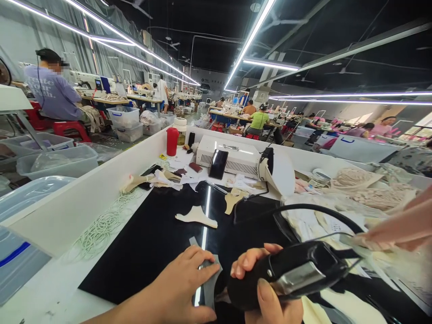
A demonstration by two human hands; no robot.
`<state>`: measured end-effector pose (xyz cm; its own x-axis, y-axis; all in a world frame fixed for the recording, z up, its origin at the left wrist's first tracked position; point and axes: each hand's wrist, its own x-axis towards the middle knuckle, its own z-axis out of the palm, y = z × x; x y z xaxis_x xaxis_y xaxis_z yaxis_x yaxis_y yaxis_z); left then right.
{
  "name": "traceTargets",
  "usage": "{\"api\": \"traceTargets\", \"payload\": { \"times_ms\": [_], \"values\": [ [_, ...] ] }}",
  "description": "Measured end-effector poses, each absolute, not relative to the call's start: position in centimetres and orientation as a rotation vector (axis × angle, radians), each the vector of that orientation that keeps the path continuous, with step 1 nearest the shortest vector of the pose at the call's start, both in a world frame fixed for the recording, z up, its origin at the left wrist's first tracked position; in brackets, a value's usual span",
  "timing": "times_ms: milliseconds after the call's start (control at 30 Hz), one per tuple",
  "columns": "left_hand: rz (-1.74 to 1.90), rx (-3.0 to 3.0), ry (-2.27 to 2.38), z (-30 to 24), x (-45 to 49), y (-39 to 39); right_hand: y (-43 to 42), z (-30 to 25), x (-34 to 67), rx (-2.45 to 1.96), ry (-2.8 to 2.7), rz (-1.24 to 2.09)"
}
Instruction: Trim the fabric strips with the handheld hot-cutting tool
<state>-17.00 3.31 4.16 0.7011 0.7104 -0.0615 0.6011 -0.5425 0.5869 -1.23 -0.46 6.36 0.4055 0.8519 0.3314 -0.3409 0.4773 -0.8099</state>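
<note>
On the glossy black board [135,243], my left hand [185,279] lies with its fingers spread over a flat grey cut piece [211,288], pressing on it. My right hand [270,292] is wrapped round a black corded hand tool [297,265] with a silver metal part on its side. Its exact kind does not show. The tool is held just right of the grey piece, apart from my left hand. Farther up the board lie a cream curved cut piece [196,217] and a tan cut piece [234,199].
A white vented box [229,155] stands at the back, with a phone [218,164] leaning on it. A red bottle [172,141] is left of it. Green cord [101,229] lies tangled along the left wall. Fabric pieces crowd the right side, near a blurred peach shape [398,225].
</note>
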Motion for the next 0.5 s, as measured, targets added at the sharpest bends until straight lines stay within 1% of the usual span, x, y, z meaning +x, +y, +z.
{"api": "traceTargets", "payload": {
  "times_ms": [333, 500],
  "values": [
    [0.346, 2.316, 0.963, 3.5, -17.1, 3.2, -1.2, 6.4, -1.6, -0.757, -0.821, 0.853],
    [0.513, 2.317, 0.956, 3.0, -17.5, 3.3, -1.0, 6.6, -1.0, -0.736, -0.828, 0.846]
  ]
}}
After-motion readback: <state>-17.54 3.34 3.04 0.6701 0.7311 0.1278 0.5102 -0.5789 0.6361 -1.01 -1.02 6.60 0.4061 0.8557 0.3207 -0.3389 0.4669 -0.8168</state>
